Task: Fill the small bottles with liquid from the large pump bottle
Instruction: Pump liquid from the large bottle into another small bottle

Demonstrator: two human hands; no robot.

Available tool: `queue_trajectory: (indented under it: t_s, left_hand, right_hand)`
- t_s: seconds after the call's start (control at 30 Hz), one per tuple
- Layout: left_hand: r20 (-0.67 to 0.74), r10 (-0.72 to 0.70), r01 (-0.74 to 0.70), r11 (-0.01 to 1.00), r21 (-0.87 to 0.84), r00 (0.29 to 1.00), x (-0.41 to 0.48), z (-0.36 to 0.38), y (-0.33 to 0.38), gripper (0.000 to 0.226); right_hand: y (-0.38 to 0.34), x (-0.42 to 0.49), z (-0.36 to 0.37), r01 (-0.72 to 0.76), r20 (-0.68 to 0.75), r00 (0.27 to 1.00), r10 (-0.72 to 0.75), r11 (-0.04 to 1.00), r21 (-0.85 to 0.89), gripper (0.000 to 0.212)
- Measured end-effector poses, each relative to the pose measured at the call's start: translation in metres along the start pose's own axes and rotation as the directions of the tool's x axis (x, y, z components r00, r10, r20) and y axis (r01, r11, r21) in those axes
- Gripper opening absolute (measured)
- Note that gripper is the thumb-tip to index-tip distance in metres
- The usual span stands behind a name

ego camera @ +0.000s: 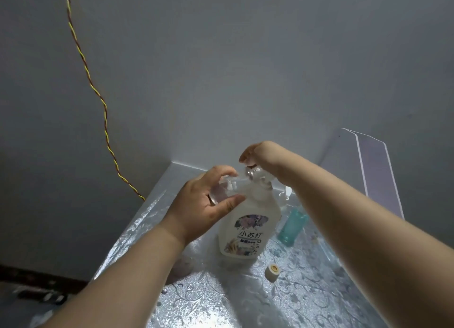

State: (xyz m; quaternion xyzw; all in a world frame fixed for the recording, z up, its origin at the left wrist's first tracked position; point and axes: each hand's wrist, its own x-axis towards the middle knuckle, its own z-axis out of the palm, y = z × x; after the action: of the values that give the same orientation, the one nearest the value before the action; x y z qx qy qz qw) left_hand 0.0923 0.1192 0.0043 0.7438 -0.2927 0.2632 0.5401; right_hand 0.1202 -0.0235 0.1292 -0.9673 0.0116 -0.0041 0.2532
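Two bare forearms reach in over the tabletop (319, 291). The left hand (208, 205) clamps fingers and thumb around a small clear bottle (222, 189), held at the spout of the large pump bottle (248, 229), apparently to catch liquid. The right hand (258, 153), wrist bent, sits atop the pump head; I cannot tell whether it grips. A teal bottle (292, 227) waits beside.

The tall milky-white plastic pump bottle (248, 219) wears a label of mauve and grey flowers with dark lettering. The small translucent teal bottle (292, 227) is blue-green throughout; the small clear plastic bottle (221, 190) has no tint. The round cap (272, 270) is cream. The silver bench (307, 300) glitters with scrolling vines. The twisted cord (98, 94) is yellow and red against the plain grey wall (245, 57).
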Motion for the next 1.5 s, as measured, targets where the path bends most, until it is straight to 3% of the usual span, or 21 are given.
queue_trajectory:
  t_s: [0.13, 0.4, 0.87, 1.0, 1.27, 1.37, 1.5]
  left_hand:
    - [0.014, -0.008, 0.008, 1.000, 0.009, 1.000, -0.001, 0.001, -0.002, 0.041]
    - [0.007, 0.010, -0.011, 1.000, 0.018, 1.000, 0.000, 0.000, 0.001, 0.041]
    - [0.009, 0.023, -0.024, 1.000, 0.016, 1.000, 0.001, 0.001, -0.003, 0.040]
    - [0.003, 0.039, -0.039, 0.999, 0.012, 0.999, 0.001, 0.001, 0.001, 0.040]
    - [0.016, 0.021, -0.021, 0.999, 0.025, 1.000, 0.002, -0.001, 0.000, 0.041]
    - [0.027, 0.022, -0.023, 0.999, 0.031, 0.999, 0.001, 0.001, -0.001, 0.040]
    - [0.035, 0.005, -0.006, 1.000, 0.018, 0.999, 0.000, 0.001, 0.002, 0.042]
  right_hand:
    - [0.005, 0.000, 0.003, -0.036, -0.002, 0.999, 0.036, 0.999, 0.006, 0.030]
    - [-0.006, -0.006, -0.009, 0.068, -0.061, 0.996, -0.069, 0.998, -0.017, 0.028]
    - [-0.009, 0.003, 0.003, -0.112, 0.017, 0.993, 0.115, 0.988, -0.110, 0.039]
    - [-0.008, -0.008, -0.008, 0.057, 0.034, 0.998, -0.051, 0.977, -0.204, 0.033]
    - [-0.006, -0.005, -0.002, 0.010, 0.012, 1.000, -0.009, 0.998, -0.060, 0.031]
    - [-0.006, -0.007, 0.000, -0.038, 0.042, 0.998, 0.042, 0.996, -0.082, 0.032]
    - [-0.001, -0.012, 0.001, -0.003, 0.005, 1.000, 0.003, 0.999, -0.033, 0.030]
